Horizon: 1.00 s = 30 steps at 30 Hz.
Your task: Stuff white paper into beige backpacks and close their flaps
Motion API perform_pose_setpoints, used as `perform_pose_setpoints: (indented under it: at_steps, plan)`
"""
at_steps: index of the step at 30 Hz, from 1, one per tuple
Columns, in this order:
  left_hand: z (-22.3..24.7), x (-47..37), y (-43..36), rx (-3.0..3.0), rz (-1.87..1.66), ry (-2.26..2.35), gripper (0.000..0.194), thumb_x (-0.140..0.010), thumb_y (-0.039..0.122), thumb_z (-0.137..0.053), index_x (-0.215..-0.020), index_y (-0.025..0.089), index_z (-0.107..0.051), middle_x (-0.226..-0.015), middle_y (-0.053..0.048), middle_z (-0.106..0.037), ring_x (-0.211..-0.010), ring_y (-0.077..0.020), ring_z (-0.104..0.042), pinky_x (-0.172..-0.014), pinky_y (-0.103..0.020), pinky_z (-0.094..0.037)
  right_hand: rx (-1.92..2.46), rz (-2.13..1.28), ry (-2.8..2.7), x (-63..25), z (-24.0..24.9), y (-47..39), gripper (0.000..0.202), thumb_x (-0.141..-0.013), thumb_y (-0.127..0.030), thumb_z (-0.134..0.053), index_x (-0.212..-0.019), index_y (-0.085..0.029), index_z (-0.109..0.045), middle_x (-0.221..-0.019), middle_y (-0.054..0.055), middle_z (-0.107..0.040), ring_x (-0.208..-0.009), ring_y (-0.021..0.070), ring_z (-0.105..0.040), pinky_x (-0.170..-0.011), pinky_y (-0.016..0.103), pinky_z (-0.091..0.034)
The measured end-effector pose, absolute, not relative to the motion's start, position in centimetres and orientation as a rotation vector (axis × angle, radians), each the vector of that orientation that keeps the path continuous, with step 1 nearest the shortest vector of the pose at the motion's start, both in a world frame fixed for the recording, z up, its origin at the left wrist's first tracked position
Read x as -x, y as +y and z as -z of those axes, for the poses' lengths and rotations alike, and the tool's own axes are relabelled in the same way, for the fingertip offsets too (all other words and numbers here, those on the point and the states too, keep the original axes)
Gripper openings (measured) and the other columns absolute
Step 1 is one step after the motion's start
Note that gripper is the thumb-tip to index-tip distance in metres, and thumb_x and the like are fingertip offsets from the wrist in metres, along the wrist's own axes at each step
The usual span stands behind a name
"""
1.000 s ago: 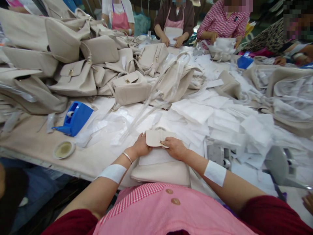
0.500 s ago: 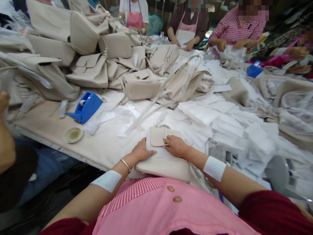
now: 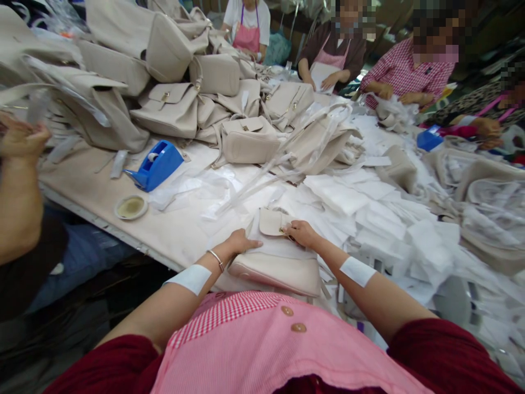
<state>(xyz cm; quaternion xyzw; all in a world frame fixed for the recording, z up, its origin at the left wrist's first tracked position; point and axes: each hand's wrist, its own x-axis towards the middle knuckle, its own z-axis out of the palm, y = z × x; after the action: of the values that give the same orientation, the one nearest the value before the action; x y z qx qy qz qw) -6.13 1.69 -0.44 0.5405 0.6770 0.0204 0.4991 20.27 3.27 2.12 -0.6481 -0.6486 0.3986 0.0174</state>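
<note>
A beige handbag (image 3: 275,274) lies in front of my apron with a white paper sheet (image 3: 279,247) over its upper part. My left hand (image 3: 240,242) grips the bag's left side, its thumb stretched over the sheet and its other fingers partly hidden. At the far side of the bag, my right hand (image 3: 302,233) pinches the flap (image 3: 270,222) near its gold clasp. The flap stands a little raised above the sheet. Its underside is hidden from me.
Beige handbags (image 3: 168,109) are heaped at the back left. A blue tape dispenser (image 3: 158,166) and a small round dish (image 3: 130,208) stand on the left. Loose white paper sheets (image 3: 381,213) cover the right. A co-worker's hand (image 3: 22,137) is at far left; other people work across the table.
The view has swung slightly left. The flap is tipped up a bit more in my right hand, while my left hand keeps its place on the bag. The co-worker's hand at left shows more.
</note>
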Motion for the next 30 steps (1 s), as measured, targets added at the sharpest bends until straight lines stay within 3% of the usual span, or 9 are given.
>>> perform_pose_setpoints:
  at_steps: [6,12,16,22,30]
  plan:
    - [-0.8,5.3,1.3,-1.127,-0.199,1.579,0.067,-0.049,0.047,-0.085,-0.101,0.011,-0.066,-0.093,-0.012,-0.074,-0.092,-0.0297,-0.068,-0.073,-0.032,-0.052,2.042,-1.233,-1.955,-21.0,-1.9,2.6,0.034,-0.086,-0.046,-0.048,-0.069,-0.018,-0.055,-0.045,-0.004,-0.052,-0.039,0.0105,-0.049,-0.042,0.020,-0.035]
    - [-1.6,4.2,1.4,-0.980,-0.263,1.505,0.057,-0.052,0.037,-0.086,-0.099,0.011,-0.068,-0.084,-0.009,-0.076,-0.078,-0.0261,-0.070,-0.066,-0.031,-0.053,2.064,-1.129,-1.983,-21.3,-1.6,2.6,0.034,-0.086,-0.042,-0.048,-0.065,-0.017,-0.056,-0.053,-0.002,-0.056,-0.042,0.0093,-0.052,-0.042,0.019,-0.035]
    - [-2.0,4.0,1.4,-0.913,-0.271,1.486,0.053,-0.051,0.035,-0.086,-0.096,0.012,-0.069,-0.082,-0.009,-0.076,-0.077,-0.0264,-0.070,-0.065,-0.031,-0.054,2.048,-1.003,-2.078,-20.7,-1.7,2.6,0.038,-0.088,-0.041,-0.047,-0.062,-0.015,-0.059,-0.068,0.002,-0.063,-0.050,0.0089,-0.054,-0.051,0.020,-0.039]
    - [-2.0,4.0,1.3,-0.849,-0.281,1.459,0.051,-0.051,0.033,-0.086,-0.095,0.012,-0.069,-0.081,-0.009,-0.076,-0.076,-0.0270,-0.070,-0.065,-0.032,-0.054,1.949,-0.838,-2.293,-19.8,-2.5,2.1,0.034,-0.090,-0.036,-0.051,-0.069,-0.015,-0.066,-0.086,0.008,-0.064,-0.081,0.0146,-0.058,-0.076,0.023,-0.041]
    - [-1.3,4.3,1.3,-0.819,-0.284,1.435,0.045,-0.057,0.031,-0.081,-0.096,0.011,-0.069,-0.087,-0.011,-0.076,-0.078,-0.0264,-0.071,-0.063,-0.031,-0.055,1.636,-0.714,-2.756,-20.7,-3.5,1.2,0.030,-0.094,-0.034,-0.047,-0.091,-0.015,-0.070,-0.099,0.009,-0.063,-0.086,0.0159,-0.059,-0.083,0.025,-0.042]
